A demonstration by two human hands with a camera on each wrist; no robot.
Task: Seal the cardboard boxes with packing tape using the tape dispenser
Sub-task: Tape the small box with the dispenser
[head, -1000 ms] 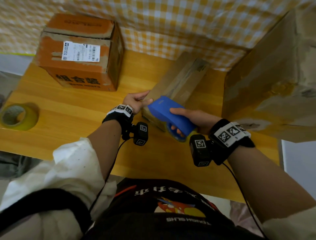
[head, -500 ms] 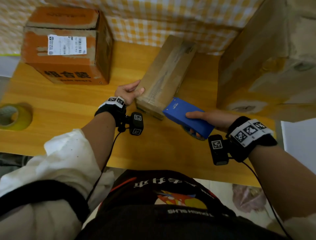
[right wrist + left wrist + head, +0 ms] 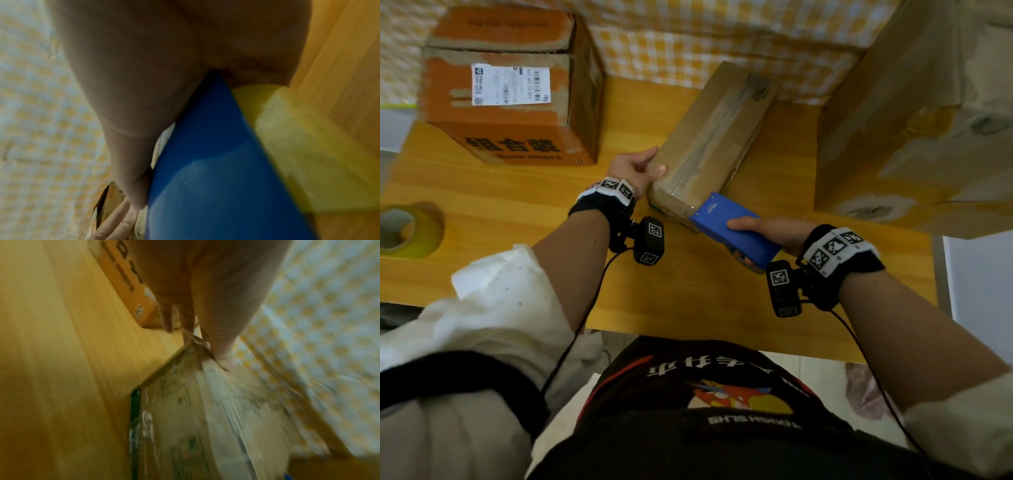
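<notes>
- I see the long brown cardboard box (image 3: 710, 137) lying flat mid-table on the yellow wooden table (image 3: 688, 291), shiny clear tape wrinkled over its near end.
- My right hand (image 3: 774, 231) grips the blue tape dispenser (image 3: 732, 229), its nose touching that near end.
- My left hand (image 3: 635, 168) clasps the box's left near corner, thumb on top.

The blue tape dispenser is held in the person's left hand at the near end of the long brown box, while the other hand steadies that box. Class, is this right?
Not quite. The head view shows the tape dispenser in the right hand, not the left. It is at the near end of the long brown box, and the left hand steadies that box.
</notes>
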